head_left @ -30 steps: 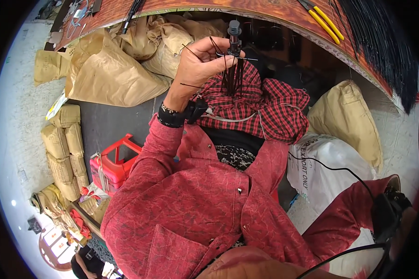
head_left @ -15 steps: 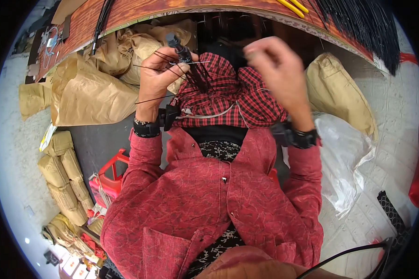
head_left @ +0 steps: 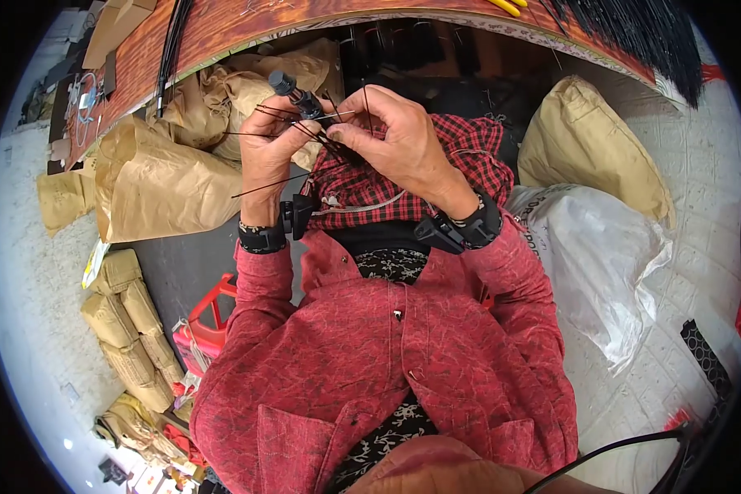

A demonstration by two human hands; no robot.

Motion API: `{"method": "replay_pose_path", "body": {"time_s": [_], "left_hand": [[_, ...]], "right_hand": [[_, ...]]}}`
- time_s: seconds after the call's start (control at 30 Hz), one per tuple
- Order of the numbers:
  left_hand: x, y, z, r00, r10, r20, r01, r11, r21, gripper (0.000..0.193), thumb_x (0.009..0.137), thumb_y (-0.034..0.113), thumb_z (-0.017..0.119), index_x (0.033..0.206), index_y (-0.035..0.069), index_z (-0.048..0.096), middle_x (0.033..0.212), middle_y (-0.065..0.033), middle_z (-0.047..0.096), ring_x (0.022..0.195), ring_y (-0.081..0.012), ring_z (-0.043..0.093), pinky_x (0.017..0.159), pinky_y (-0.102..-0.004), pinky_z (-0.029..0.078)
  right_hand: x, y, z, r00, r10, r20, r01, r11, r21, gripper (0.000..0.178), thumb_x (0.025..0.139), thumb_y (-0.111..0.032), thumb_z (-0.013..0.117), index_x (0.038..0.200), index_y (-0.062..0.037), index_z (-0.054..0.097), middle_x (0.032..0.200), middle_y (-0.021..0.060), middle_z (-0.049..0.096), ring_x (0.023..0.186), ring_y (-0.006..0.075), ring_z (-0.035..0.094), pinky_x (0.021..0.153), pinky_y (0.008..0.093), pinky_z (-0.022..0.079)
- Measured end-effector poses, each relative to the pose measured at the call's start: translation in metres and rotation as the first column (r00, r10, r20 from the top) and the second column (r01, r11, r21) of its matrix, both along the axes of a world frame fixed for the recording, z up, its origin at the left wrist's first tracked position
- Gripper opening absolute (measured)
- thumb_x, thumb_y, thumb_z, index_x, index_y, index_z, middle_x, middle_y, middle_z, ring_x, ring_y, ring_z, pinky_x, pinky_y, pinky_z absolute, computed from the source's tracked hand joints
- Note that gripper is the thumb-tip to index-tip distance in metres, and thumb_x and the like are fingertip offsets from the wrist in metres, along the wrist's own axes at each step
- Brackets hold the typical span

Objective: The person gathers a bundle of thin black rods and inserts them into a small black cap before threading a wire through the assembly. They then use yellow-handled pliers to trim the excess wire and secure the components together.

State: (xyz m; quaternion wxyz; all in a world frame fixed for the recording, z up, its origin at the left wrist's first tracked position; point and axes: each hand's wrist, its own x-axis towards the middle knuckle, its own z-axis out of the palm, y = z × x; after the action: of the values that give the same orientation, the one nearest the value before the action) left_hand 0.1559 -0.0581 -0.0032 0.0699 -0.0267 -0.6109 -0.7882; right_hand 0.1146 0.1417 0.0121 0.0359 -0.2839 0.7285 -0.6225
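Observation:
Over my lap, my left hand is closed around a black piece with a ribbed round end and a bunch of thin black strands. Several strands poke out to the left past its fingers. Meeting it from the right, my right hand pinches near the same piece, and a thin black strand rises beside its fingers. A thin pale rod crosses between the two hands. My fingers partly hide where the strands join. Red-and-black checked cloth lies beneath.
Ahead, a wood-grain table bears long black strands and yellow-handled tools. Crumpled brown paper lies to the left, above wrapped brown packs. A red stool, tan sack and white plastic bag flank me.
My right hand has come left and down from the raised position, and now pinches beside the left hand. The left hand has shifted slightly left, still holding the black piece.

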Motion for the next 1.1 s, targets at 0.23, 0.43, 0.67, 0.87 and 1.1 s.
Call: {"method": "replay_pose_path", "body": {"time_s": [0.23,0.43,0.67,0.87,1.1], "left_hand": [[-0.003,0.000,-0.001,1.000,0.008,-0.007,-0.008,1.000,0.005,0.027,0.079,-0.006,0.071,0.103,-0.001,0.060,0.103,-0.0181,0.070,0.093,-0.0234,0.069,0.086,-0.0348,0.055],[-0.004,-0.002,-0.002,0.999,-0.028,-0.019,0.029,0.999,0.027,0.030,0.079,-0.005,0.071,0.107,-0.002,0.062,0.102,-0.0160,0.070,0.093,-0.0219,0.068,0.085,-0.0337,0.055],[-0.003,-0.005,-0.001,0.998,-0.057,-0.033,0.057,0.998,-0.023,0.034,0.079,-0.004,0.071,0.112,-0.003,0.063,0.103,-0.0148,0.070,0.095,-0.0212,0.067,0.086,-0.0330,0.053],[-0.004,-0.003,0.000,0.999,-0.037,-0.010,0.038,0.996,0.087,0.032,0.079,-0.003,0.070,0.111,-0.004,0.062,0.103,-0.0154,0.070,0.096,-0.0224,0.067,0.089,-0.0339,0.052],[-0.002,-0.003,-0.004,1.000,-0.026,-0.005,0.026,0.986,0.162,0.033,0.080,-0.002,0.070,0.112,-0.003,0.062,0.104,-0.0162,0.070,0.098,-0.0231,0.066,0.091,-0.0350,0.052]], "right_hand": [[0.002,-0.005,-0.002,0.999,-0.032,0.005,0.032,0.999,-0.019,0.022,0.084,-0.013,0.074,0.094,0.0020,0.061,0.078,0.0069,0.061,0.067,0.0128,0.060,0.059,0.0273,0.047],[0.007,-0.009,0.000,0.997,-0.072,-0.025,0.071,0.997,-0.009,0.021,0.085,-0.016,0.071,0.091,0.0000,0.059,0.076,0.0106,0.060,0.066,0.0228,0.061,0.059,0.0328,0.047],[0.012,-0.017,-0.008,0.966,-0.158,-0.207,0.168,0.985,0.031,0.018,0.086,-0.014,0.067,0.090,-0.0014,0.055,0.078,0.0129,0.061,0.072,0.0326,0.061,0.061,0.0384,0.048],[0.013,-0.024,-0.014,0.953,-0.200,-0.226,0.212,0.977,0.030,0.017,0.087,-0.014,0.066,0.092,-0.0014,0.055,0.079,0.0127,0.061,0.073,0.0331,0.062,0.062,0.0389,0.048],[0.014,-0.025,-0.013,0.961,-0.191,-0.201,0.204,0.978,0.048,0.016,0.089,-0.014,0.064,0.093,-0.0007,0.056,0.081,0.0131,0.062,0.075,0.0324,0.063,0.062,0.0379,0.049]]}}
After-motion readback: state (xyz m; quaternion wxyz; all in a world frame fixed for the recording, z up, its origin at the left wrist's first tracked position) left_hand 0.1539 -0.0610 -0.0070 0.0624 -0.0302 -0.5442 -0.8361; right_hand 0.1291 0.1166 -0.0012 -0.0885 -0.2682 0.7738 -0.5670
